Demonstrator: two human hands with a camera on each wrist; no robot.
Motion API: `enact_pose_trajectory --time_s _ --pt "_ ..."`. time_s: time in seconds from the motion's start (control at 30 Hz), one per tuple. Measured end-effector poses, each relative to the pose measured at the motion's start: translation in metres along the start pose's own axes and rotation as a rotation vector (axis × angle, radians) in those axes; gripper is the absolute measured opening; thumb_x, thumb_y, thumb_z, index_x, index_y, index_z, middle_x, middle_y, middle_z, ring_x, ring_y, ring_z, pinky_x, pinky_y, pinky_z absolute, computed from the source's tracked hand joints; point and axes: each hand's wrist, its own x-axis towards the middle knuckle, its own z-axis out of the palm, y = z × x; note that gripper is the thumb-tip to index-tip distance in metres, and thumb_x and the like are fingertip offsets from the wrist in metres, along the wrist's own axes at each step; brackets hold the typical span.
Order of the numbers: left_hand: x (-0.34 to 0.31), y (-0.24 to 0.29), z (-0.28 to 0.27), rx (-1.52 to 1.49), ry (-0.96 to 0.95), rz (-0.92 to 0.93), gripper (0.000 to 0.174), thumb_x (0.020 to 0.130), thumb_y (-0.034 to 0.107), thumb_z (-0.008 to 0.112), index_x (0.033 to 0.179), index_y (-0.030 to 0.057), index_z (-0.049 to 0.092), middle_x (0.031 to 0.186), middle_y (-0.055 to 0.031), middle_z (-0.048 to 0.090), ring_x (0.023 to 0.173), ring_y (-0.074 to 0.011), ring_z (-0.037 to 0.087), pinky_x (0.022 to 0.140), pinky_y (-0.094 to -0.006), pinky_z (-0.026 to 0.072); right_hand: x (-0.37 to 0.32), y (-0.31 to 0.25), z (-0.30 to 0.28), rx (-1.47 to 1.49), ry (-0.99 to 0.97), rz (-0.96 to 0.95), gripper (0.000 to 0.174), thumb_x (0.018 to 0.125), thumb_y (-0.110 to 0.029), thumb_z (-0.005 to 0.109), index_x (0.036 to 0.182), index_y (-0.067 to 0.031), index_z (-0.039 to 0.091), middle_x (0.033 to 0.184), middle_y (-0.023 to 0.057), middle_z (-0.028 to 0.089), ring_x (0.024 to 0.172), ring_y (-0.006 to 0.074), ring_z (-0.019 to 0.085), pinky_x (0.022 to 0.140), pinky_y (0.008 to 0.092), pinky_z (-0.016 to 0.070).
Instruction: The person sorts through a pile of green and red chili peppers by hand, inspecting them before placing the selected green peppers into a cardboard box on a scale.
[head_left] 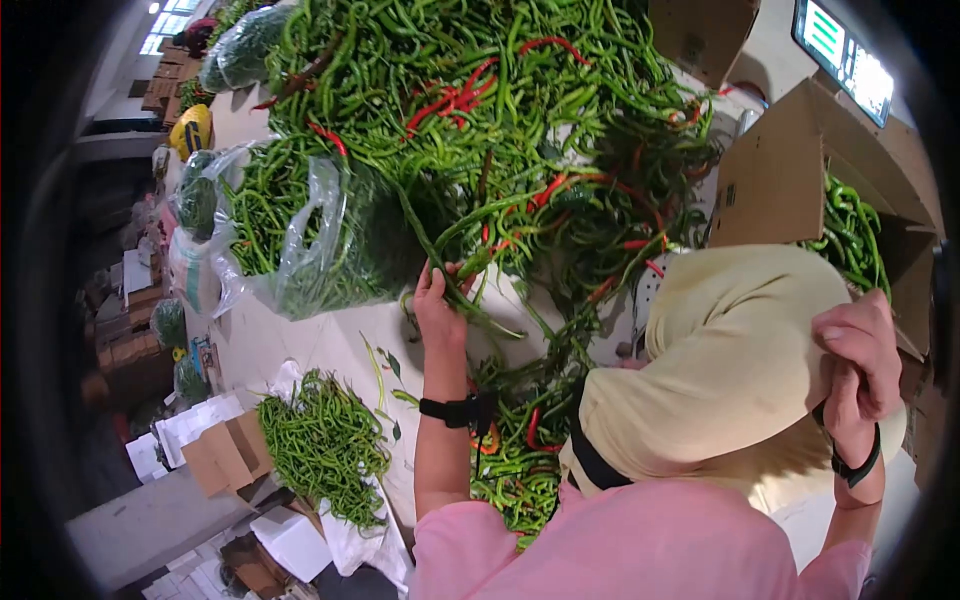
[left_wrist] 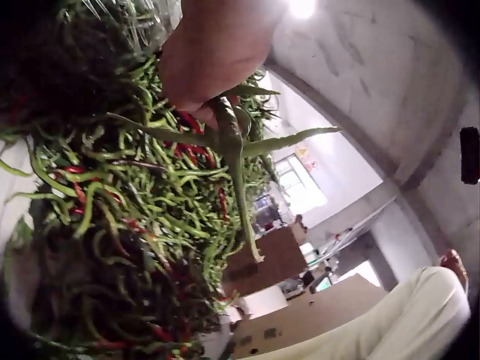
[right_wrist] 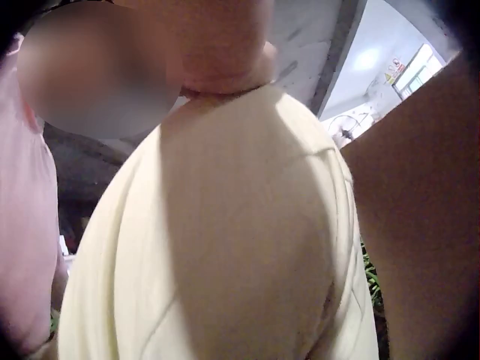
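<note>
The left hand (head_left: 440, 300) holds a few long green peppers (head_left: 470, 262) between thumb and fingers, at the near edge of a large pile of green and red peppers (head_left: 400, 110). In the left wrist view, green peppers (left_wrist: 236, 161) stick out in several directions beneath the left hand (left_wrist: 217, 56). The right hand (head_left: 862, 350) is by the knee of the pale yellow trousers (head_left: 740, 350), fingers bent, with no pepper visible in it. In the right wrist view, the right hand (right_wrist: 217, 45) rests on the trouser knee (right_wrist: 247, 187).
A plastic bag of green peppers (head_left: 320, 240) lies left of the left hand. Another heap of green peppers (head_left: 320, 445) is at lower left, near an opened carton (head_left: 225, 455). A cardboard box (head_left: 775, 180) containing green peppers stands at right, below a lit screen (head_left: 845, 55).
</note>
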Motion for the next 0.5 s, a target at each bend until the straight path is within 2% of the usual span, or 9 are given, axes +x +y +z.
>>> enact_pose_trajectory --time_s 0.07,0.1,0.2,0.27,0.37,0.43,0.5 --pt "0.001 0.002 0.023 -0.133 -0.073 -0.010 0.022 0.091 0.011 0.048 0.111 0.0015 0.050 0.092 -0.0082 0.058 0.090 -0.0221 0.058 0.084 -0.0428 0.0500 0.013 -0.003 -0.003 0.084 -0.009 0.058 0.020 0.072 0.003 0.044 0.084 -0.0023 0.059 0.084 0.0141 0.060 0.068 0.0242 0.051 0.063 0.0320 0.0386" --pt "0.000 0.002 0.036 -0.168 -0.115 -0.005 0.021 0.091 0.012 0.049 0.109 0.0018 0.050 0.095 -0.0086 0.059 0.092 -0.0223 0.058 0.085 -0.0429 0.0496 0.019 -0.003 -0.006 0.105 -0.006 0.113 0.021 0.073 0.002 0.045 0.086 0.0002 0.061 0.086 0.0128 0.061 0.070 0.0220 0.053 0.064 0.0297 0.0405" --pt "-0.006 0.007 0.081 -0.316 -0.212 -0.101 0.021 0.091 0.012 0.049 0.109 0.0026 0.050 0.096 -0.0085 0.059 0.093 -0.0222 0.058 0.089 -0.0428 0.0467 0.042 -0.014 -0.008 0.361 -0.020 0.416 0.022 0.075 0.001 0.046 0.091 0.0018 0.062 0.089 0.0114 0.061 0.071 0.0186 0.053 0.066 0.0273 0.0420" --pt "-0.017 0.011 0.122 -0.260 -0.168 -0.111 0.021 0.092 0.013 0.048 0.110 0.0034 0.050 0.099 -0.0070 0.058 0.095 -0.0211 0.056 0.094 -0.0402 0.0418 0.053 0.000 -0.009 0.339 -0.118 0.274 0.024 0.078 0.001 0.050 0.100 0.0005 0.060 0.090 0.0098 0.060 0.072 0.0149 0.054 0.066 0.0257 0.0446" --pt "-0.025 0.014 0.177 -0.255 -0.210 -0.174 0.020 0.093 0.015 0.045 0.108 0.0036 0.051 0.103 -0.0058 0.056 0.096 -0.0197 0.055 0.095 -0.0371 0.0405 0.072 0.010 -0.013 0.391 -0.320 0.387 0.030 0.080 0.001 0.053 0.109 -0.0032 0.057 0.092 0.0069 0.059 0.076 0.0096 0.054 0.066 0.0228 0.0451" --pt "-0.022 0.011 0.203 -0.327 -0.353 -0.224 0.020 0.093 0.014 0.045 0.108 0.0031 0.051 0.101 -0.0068 0.057 0.094 -0.0205 0.056 0.093 -0.0371 0.0439 0.085 0.013 -0.014 0.443 -0.409 0.428 0.034 0.081 0.001 0.056 0.114 -0.0061 0.055 0.092 0.0035 0.058 0.079 0.0083 0.053 0.067 0.0220 0.0450" --pt "-0.028 0.013 0.235 -0.368 -0.456 -0.282 0.019 0.092 0.013 0.046 0.107 0.0023 0.051 0.099 -0.0075 0.057 0.094 -0.0210 0.056 0.091 -0.0377 0.0460 0.090 0.027 -0.007 0.449 -0.374 0.337 0.045 0.081 -0.005 0.061 0.124 -0.0066 0.047 0.106 0.0060 0.057 0.078 0.0095 0.053 0.068 0.0237 0.0465"
